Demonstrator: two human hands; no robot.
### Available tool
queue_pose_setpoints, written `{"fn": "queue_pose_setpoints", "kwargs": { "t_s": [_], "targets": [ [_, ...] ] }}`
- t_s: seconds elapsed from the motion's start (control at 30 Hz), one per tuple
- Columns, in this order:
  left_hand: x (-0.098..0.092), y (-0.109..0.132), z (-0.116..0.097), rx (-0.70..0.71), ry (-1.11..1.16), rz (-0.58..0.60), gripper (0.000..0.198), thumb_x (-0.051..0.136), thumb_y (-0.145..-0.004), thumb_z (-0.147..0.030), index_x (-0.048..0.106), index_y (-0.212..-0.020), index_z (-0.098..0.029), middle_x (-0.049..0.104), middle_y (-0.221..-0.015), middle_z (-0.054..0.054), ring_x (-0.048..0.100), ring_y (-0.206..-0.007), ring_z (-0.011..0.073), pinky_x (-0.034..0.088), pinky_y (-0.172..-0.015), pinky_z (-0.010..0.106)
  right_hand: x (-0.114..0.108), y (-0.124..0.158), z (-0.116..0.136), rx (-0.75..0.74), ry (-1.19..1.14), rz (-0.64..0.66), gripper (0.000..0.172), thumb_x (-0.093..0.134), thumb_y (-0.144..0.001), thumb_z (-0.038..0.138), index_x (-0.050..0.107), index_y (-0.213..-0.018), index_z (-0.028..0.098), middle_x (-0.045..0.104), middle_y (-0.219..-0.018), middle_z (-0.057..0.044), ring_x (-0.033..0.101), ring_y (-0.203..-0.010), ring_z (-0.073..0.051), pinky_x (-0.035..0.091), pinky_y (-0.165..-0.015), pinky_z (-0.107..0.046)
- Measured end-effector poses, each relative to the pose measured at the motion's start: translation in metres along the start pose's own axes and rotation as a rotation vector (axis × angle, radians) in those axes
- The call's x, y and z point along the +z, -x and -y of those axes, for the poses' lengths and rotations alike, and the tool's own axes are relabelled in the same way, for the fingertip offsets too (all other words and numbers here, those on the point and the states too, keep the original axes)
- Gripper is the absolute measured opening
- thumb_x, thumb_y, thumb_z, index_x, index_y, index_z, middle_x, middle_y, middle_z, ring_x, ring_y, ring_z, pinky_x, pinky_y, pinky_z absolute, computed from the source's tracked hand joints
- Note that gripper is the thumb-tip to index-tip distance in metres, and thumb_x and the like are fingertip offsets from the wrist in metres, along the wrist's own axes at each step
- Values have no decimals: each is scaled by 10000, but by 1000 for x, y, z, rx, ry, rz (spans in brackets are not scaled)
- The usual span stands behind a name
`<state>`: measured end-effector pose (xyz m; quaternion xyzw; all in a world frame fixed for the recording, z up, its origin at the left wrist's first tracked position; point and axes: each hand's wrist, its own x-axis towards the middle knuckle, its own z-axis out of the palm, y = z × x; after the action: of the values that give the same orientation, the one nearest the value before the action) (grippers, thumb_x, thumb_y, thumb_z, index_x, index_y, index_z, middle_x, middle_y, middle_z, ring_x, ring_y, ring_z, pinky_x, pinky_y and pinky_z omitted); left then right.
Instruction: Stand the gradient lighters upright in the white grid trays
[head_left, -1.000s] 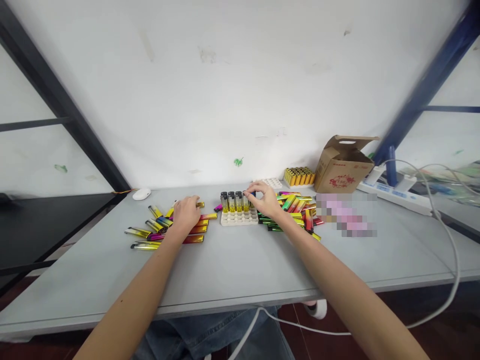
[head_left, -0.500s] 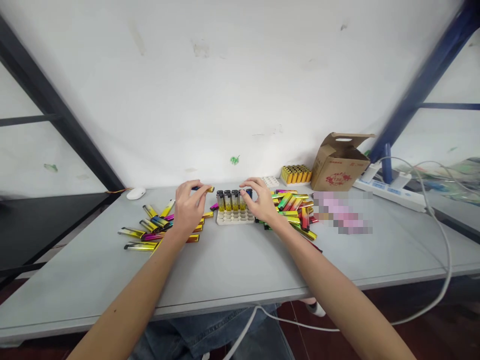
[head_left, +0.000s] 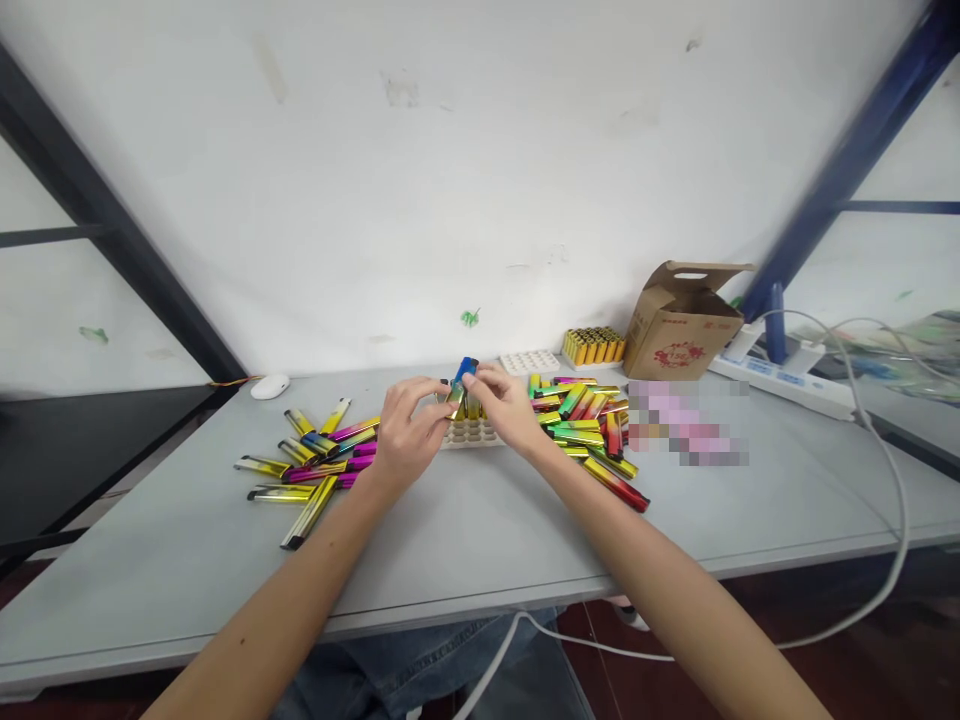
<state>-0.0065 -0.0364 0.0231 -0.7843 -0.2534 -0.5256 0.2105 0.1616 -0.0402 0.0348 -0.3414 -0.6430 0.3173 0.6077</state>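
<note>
Above a white tray (head_left: 471, 436) with round holes, a blue and gold lighter (head_left: 466, 368) is tilted between my two hands. My left hand (head_left: 412, 425) pinches its lower, gold end. The thumb and fingers of my right hand (head_left: 508, 402) are closed on the blue upper end. Behind the fingers, several lighters stand upright in the back of the tray, mostly hidden. Loose yellow, blue and magenta lighters (head_left: 300, 470) lie to the left of my left hand. Green, yellow and red lighters (head_left: 577, 425) are heaped beside my right hand.
At the back, a second white tray (head_left: 529, 362) lies by a tray full of yellow-orange lighters (head_left: 594, 347). An open cardboard box (head_left: 682, 335) stands beside a power strip (head_left: 787, 385) with cables. A white mouse-like object (head_left: 270, 387) rests at the left.
My left hand has moved right with the lighter, which has turned from lying flat to tilted up. My right hand has shifted left and closed on its blue end.
</note>
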Motion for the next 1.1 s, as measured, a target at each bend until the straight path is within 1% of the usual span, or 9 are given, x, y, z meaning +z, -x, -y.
{"fn": "queue_pose_setpoints", "kwargs": {
  "t_s": [0.1, 0.23, 0.37, 0.5, 0.57, 0.73, 0.93, 1.0, 1.1],
  "targets": [
    [0, -1, -3, 5, -10, 40, 107, 566, -877, -177, 625, -916, -258, 659, -996, 60, 628, -989, 213, 521, -847, 399, 0, -1, 3, 93, -177, 10, 303, 653, -802, 492, 616, -715, 204, 631, -772, -5, 613, -817, -162, 507, -802, -287],
    [2, 0, -3, -122, -28, 151, 273, 630, -868, -325, 595, -1120, -226, 610, -1117, 113, 583, -1064, 245, 486, -930, 409, -9, -5, 8, 289, -478, -139, 295, 672, -790, 487, 557, -857, 225, 712, -886, -19, 675, -786, -159, 558, -732, -297],
    [3, 1, 1, -294, -40, 168, 273, 549, -911, -337, 580, -1145, -201, 587, -1141, 118, 555, -1109, 249, 451, -984, 406, -24, -8, 9, 399, -531, -225, 330, 697, -786, 480, 488, -871, 240, 733, -863, -13, 696, -703, -153, 566, -643, -281],
    [0, 1, 8, -394, -51, 137, 235, 488, -935, -321, 596, -1094, -184, 575, -1135, 111, 542, -1124, 239, 428, -1010, 383, -36, -10, 9, 436, -534, -229, 294, 748, -750, 417, 577, -888, 221, 696, -737, 7, 689, -681, -140, 552, -650, -258],
    [0, 2, 13, -448, -39, 181, 241, 470, -941, -328, 597, -1085, -183, 582, -1121, 103, 544, -1117, 240, 429, -1002, 376, -39, -10, 9, 429, -553, -238, 268, 758, -733, 386, 609, -881, 220, 679, -712, 11, 677, -676, -138, 543, -638, -258],
    [2, 7, 19, -566, 1, 424, 296, 466, -929, -348, 563, -1160, -192, 583, -1171, 95, 544, -1141, 252, 432, -994, 385, -46, -13, 5, 416, -631, -250, 233, 763, -661, 249, 629, -848, 212, 663, -743, 13, 628, -651, -118, 505, -597, -247],
    [2, 10, 21, -589, 23, 525, 343, 449, -931, -376, 544, -1208, -199, 567, -1215, 96, 558, -1131, 251, 446, -971, 385, -50, -12, 1, 445, -569, -217, 244, 729, -663, 241, 615, -878, 221, 529, -594, 64, 452, -485, -79, 367, -464, -225],
    [3, 12, 23, -600, 20, 565, 351, 445, -929, -384, 550, -1203, -193, 577, -1217, 98, 560, -1135, 255, 445, -975, 387, -50, -11, 1, 470, -569, -168, 231, 726, -677, 271, 615, -873, 218, 452, -554, 82, 370, -441, -66, 310, -432, -221],
    [5, 16, 24, -625, -18, 665, 373, 433, -922, -377, 567, -1198, -164, 611, -1215, 113, 543, -1170, 282, 420, -1008, 414, -49, -10, 2, 503, -620, -82, 252, 666, -756, 438, 617, -856, 213, 364, -531, 85, 305, -420, -71, 275, -416, -226]
  ]
}}
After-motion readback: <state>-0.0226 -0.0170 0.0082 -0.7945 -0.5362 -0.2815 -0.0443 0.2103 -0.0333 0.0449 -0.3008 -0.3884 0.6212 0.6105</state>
